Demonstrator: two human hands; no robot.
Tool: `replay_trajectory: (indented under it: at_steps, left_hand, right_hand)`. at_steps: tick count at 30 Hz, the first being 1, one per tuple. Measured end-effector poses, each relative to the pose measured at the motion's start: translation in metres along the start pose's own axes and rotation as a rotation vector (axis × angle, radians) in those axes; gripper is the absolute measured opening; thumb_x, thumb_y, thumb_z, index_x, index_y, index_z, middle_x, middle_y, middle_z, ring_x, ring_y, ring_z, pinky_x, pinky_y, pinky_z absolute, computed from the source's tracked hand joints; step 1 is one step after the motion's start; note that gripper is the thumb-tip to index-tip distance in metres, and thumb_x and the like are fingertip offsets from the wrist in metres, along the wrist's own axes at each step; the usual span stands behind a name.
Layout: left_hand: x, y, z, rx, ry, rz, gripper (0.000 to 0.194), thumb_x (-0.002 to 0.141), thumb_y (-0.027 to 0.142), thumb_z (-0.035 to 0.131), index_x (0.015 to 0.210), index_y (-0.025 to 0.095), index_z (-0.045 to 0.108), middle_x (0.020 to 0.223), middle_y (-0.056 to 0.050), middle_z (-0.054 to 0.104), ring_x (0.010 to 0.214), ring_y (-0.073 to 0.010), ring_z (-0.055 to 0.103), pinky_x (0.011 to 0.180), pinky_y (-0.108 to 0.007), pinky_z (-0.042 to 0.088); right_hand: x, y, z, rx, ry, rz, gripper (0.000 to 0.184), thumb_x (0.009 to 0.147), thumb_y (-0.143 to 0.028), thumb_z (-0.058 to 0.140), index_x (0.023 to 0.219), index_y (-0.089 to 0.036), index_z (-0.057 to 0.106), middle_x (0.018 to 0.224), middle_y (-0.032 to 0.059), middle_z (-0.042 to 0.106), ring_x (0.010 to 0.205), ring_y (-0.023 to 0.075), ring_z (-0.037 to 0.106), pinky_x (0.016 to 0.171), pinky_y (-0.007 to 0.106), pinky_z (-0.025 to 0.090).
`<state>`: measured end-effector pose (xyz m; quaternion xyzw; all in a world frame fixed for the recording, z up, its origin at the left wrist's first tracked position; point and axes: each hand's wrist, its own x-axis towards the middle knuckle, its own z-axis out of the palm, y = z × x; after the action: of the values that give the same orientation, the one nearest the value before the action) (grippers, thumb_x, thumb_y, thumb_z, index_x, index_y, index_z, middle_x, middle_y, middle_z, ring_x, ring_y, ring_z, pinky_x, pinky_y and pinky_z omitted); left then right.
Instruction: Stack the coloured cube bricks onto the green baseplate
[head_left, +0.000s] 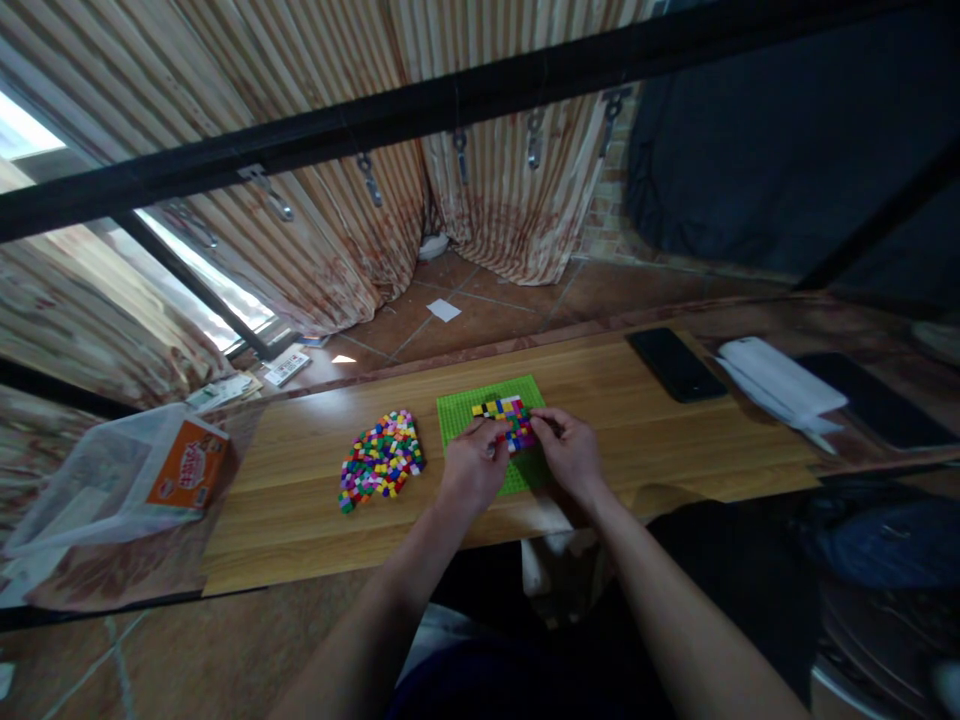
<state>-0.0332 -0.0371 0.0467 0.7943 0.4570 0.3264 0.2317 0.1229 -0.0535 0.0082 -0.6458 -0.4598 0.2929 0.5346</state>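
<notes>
A green studded baseplate (457, 405) lies on the wooden board, with a patch of multicoloured toy bricks (502, 408) set on it. My left hand (474, 462) is over the plate's left part, its fingers bent and pinched at the left side of the patch. At the right edge of the patch, my right hand (568, 450) has thumb and forefinger drawn together. Whatever either hand pinches is too small or hidden to make out. Left of the plate is a loose heap of small coloured bricks (382, 455).
A black phone (675, 365) rests on the wooden board (300, 520), right of the plate. Farther right lie a white item (780, 383) and a dark flat object (877, 400). A clear plastic bin (112, 480) with an orange label stands left. A black metal bar (420, 115) crosses above.
</notes>
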Motion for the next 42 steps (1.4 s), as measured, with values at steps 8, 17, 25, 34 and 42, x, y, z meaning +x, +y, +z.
replay_trajectory:
  at_steps: [8, 17, 25, 34, 42]
  left_hand:
    - [0.014, 0.008, 0.004, 0.332, -0.248, 0.07, 0.03, 0.088, 0.008, 0.052, 0.113, 0.019, 0.065, 0.107, -0.007, 0.069, 0.099, -0.0187, 0.065, 0.092, -0.031, 0.052]
    - [0.028, 0.024, -0.001, 0.509, -0.383, 0.04, 0.027, 0.091, 0.011, 0.046, 0.112, 0.015, 0.062, 0.107, -0.011, 0.066, 0.093, -0.0204, 0.066, 0.085, -0.032, 0.053]
    - [0.025, 0.022, 0.002, 0.443, -0.33, -0.004, 0.032, 0.09, 0.01, 0.047, 0.119, 0.016, 0.059, 0.115, -0.01, 0.065, 0.099, -0.0206, 0.065, 0.089, -0.033, 0.053]
    - [0.016, 0.017, 0.01, 0.397, -0.225, -0.034, 0.037, 0.091, 0.01, 0.046, 0.126, 0.015, 0.055, 0.118, -0.012, 0.064, 0.103, -0.0218, 0.064, 0.091, -0.036, 0.054]
    - [0.011, 0.017, 0.016, 0.38, -0.157, -0.037, 0.041, 0.089, 0.008, 0.047, 0.13, 0.014, 0.053, 0.118, -0.012, 0.064, 0.104, -0.0207, 0.065, 0.094, -0.034, 0.053]
  right_hand:
    - [0.001, -0.001, -0.001, -0.037, -0.017, -0.022, 0.028, 0.081, -0.04, 0.057, 0.091, -0.02, 0.074, 0.09, 0.0086, 0.077, 0.08, 0.022, 0.07, 0.077, 0.035, 0.053]
    - [0.0, -0.003, 0.0, -0.021, -0.021, -0.031, 0.026, 0.082, -0.038, 0.056, 0.089, -0.021, 0.073, 0.088, 0.0066, 0.076, 0.077, 0.0206, 0.069, 0.075, 0.034, 0.053]
    - [0.0, 0.001, 0.0, -0.007, -0.027, -0.012, 0.026, 0.083, -0.039, 0.056, 0.092, -0.021, 0.073, 0.09, 0.0073, 0.076, 0.077, 0.0216, 0.069, 0.075, 0.036, 0.053]
    - [-0.003, 0.001, 0.003, 0.004, -0.127, -0.063, 0.031, 0.082, -0.038, 0.061, 0.108, -0.023, 0.066, 0.105, 0.0083, 0.073, 0.094, 0.0235, 0.068, 0.088, 0.042, 0.052]
    - [-0.005, -0.001, 0.004, -0.004, -0.13, -0.067, 0.033, 0.081, -0.034, 0.06, 0.112, -0.022, 0.065, 0.108, 0.0091, 0.072, 0.097, 0.0235, 0.068, 0.092, 0.042, 0.051]
